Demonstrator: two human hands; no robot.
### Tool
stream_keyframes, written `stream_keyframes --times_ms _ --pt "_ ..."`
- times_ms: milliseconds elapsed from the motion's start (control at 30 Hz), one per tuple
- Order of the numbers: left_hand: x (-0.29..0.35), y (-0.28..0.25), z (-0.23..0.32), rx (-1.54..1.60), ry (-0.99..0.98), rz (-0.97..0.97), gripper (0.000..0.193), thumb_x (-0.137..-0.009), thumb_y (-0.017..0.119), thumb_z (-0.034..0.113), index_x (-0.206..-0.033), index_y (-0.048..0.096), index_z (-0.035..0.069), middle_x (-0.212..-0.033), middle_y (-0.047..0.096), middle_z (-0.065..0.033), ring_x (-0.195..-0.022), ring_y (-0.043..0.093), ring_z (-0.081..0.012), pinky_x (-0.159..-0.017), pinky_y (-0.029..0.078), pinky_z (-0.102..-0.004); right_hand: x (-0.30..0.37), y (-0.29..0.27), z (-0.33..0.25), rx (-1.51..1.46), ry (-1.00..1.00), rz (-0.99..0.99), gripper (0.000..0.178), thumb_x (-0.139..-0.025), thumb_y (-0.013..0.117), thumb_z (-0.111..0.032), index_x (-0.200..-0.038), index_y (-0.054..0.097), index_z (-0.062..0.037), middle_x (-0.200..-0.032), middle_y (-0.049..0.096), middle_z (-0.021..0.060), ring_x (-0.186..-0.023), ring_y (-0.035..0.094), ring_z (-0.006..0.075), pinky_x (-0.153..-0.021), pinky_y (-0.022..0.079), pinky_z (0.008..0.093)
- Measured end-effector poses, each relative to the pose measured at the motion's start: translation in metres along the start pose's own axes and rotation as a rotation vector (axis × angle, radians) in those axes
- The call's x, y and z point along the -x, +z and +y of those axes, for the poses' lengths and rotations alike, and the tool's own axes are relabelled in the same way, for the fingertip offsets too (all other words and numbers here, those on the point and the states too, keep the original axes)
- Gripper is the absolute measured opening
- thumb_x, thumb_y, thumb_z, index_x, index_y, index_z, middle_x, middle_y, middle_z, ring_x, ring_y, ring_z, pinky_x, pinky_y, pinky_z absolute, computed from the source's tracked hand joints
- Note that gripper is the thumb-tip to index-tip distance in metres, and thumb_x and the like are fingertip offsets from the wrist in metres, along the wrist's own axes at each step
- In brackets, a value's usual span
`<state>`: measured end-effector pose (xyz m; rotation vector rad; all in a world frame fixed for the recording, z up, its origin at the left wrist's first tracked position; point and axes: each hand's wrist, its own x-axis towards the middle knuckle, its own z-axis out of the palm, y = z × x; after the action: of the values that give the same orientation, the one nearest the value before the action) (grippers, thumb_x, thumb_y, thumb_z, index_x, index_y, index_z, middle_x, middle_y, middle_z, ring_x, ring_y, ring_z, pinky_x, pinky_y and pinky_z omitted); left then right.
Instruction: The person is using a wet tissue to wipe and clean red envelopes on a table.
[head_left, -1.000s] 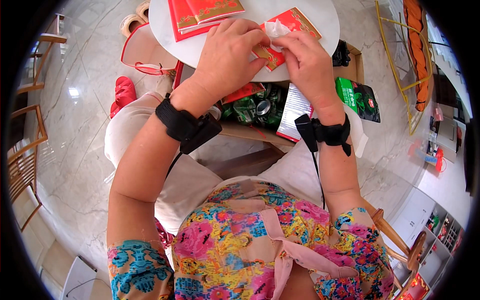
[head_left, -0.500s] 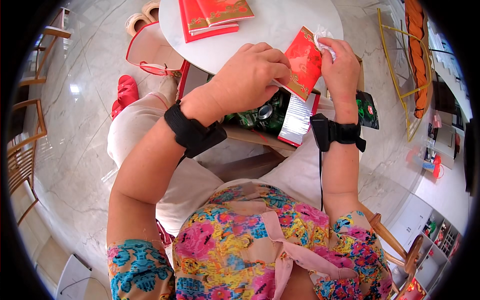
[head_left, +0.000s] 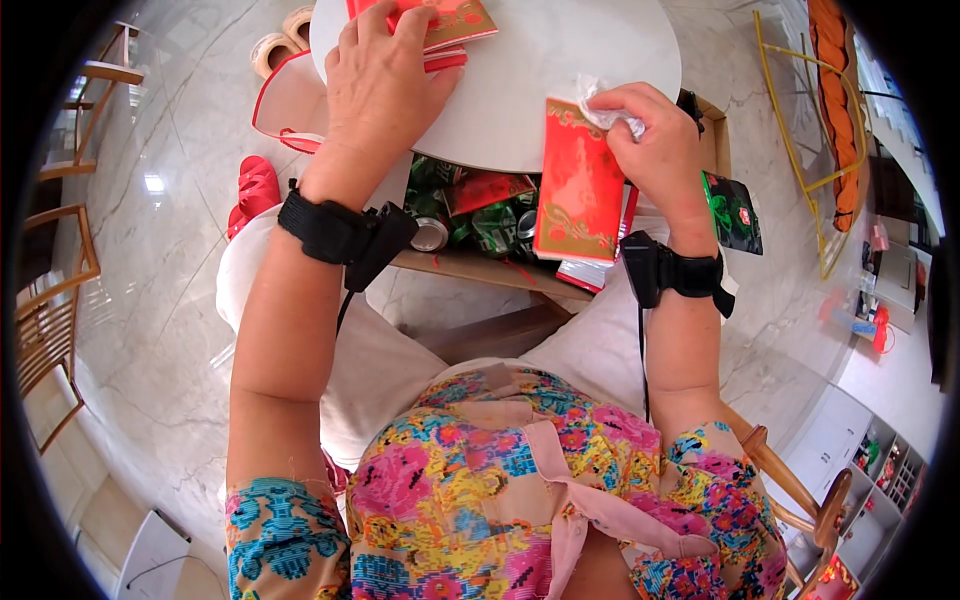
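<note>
My right hand (head_left: pixel 652 135) is closed on a crumpled white tissue (head_left: pixel 612 112) and the top edge of a red envelope (head_left: pixel 580 185) with gold patterns. The envelope hangs in front of the round white table (head_left: pixel 540 70), over a cardboard box. At the table's far left, my left hand (head_left: pixel 385 85) lies over a stack of similar red envelopes (head_left: pixel 462 25), fingers apart, some fingertips near the upper picture edge. Whether it grips one of them is hard to see. Both wrists wear black straps with a device.
The cardboard box (head_left: pixel 480 272) between my legs holds several green cans (head_left: pixel 497 228) and a red packet (head_left: pixel 488 192). A black-and-green pouch (head_left: pixel 733 215) is at its right. A white bag with red trim (head_left: pixel 290 105) stands left of the table; a wooden chair (head_left: pixel 55 290) is further left.
My left hand has let go of the red envelope and moved up and left to the stack. The envelope, still at my right hand, has swung more upright and moved slightly left.
</note>
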<state>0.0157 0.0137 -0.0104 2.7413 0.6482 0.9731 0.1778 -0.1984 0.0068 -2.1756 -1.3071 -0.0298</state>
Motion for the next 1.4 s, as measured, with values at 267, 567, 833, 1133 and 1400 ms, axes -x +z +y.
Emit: stream_keyframes --times_ms 267,567,833,1133,1400 --pt "-0.004 -0.005 0.006 0.185 0.091 -0.15 0.038 -0.076 0.077 0.013 -0.111 0.064 0.005 -0.118 0.059 -0.0173 -0.116 0.055 -0.038 -0.099 0.047 -0.0444 -0.001 -0.007 -0.004 -0.178 -0.032 0.043 0.025 -0.078 0.056 0.003 -0.094 0.074 -0.0051 -0.094 0.072 0.0088 -0.083 0.07 0.0252 -0.077 0.055 0.0309" --pt "-0.003 0.003 0.009 0.088 0.126 -0.068 0.027 -0.077 0.077 0.017 -0.1 0.067 0.009 -0.108 0.062 -0.0088 -0.11 0.058 -0.0312 -0.091 0.047 -0.0443 0.0 0.003 -0.009 -0.202 -0.114 -0.029 0.025 -0.078 0.056 0.004 -0.094 0.074 -0.0059 -0.093 0.072 0.0082 -0.083 0.07 0.0235 -0.075 0.055 0.0295" --pt "-0.003 -0.001 0.016 0.197 0.071 -0.131 0.017 -0.079 0.074 0.017 -0.092 0.067 0.009 -0.1 0.063 -0.0071 -0.103 0.06 -0.0297 -0.09 0.046 -0.045 -0.002 -0.002 -0.002 -0.164 -0.055 0.114 0.027 -0.078 0.057 0.003 -0.095 0.075 -0.0069 -0.093 0.073 0.008 -0.084 0.07 0.0232 -0.077 0.055 0.0291" --pt "0.018 0.017 0.035 0.491 0.583 -0.242 0.016 -0.078 0.065 0.002 -0.093 0.065 0.007 -0.106 0.067 -0.0047 -0.097 0.067 -0.0261 -0.079 0.057 -0.0358 -0.005 -0.005 0.016 -0.208 0.095 0.365 0.024 -0.081 0.062 -0.002 -0.099 0.076 -0.0075 -0.096 0.074 0.0076 -0.087 0.07 0.0216 -0.082 0.053 0.0295" --pt "0.01 0.013 0.022 0.348 0.527 -0.203 0.018 -0.078 0.063 0.003 -0.094 0.067 0.008 -0.105 0.067 -0.0031 -0.103 0.066 -0.0262 -0.089 0.054 -0.0386 -0.005 0.019 0.0 0.006 -0.222 0.119 0.019 -0.084 0.064 -0.003 -0.1 0.074 -0.0085 -0.103 0.069 0.0091 -0.098 0.066 0.0321 -0.085 0.054 0.0385"
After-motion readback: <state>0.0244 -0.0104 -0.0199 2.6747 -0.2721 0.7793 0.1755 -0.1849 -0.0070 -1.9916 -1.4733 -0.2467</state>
